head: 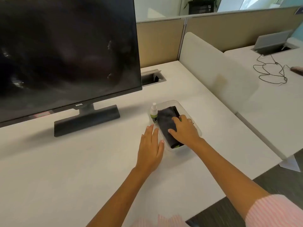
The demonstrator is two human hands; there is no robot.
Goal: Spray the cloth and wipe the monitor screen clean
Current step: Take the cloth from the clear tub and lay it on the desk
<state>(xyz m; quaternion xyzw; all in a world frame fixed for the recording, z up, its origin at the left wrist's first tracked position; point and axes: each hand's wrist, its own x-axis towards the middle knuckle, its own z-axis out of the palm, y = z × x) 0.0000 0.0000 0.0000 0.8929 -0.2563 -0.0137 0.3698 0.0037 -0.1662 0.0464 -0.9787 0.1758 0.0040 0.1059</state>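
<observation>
There is one monitor (pixel 68 51), one spray bottle (pixel 154 113), one grey cloth (pixel 167 123), one clear tray (pixel 184 110) and two hands (left hand (pixel 150 148), right hand (pixel 186 131)) over one desk (pixel 65 169).

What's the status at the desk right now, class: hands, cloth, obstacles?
Right hand on cloth in tray. Left hand open beside tray. Spray bottle untouched. Nothing blocking monitor.

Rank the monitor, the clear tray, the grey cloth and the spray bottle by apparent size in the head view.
1. Monitor, by far the largest.
2. Clear tray.
3. Grey cloth, inside the tray and partly covered by the right hand.
4. Spray bottle, smallest.
</observation>
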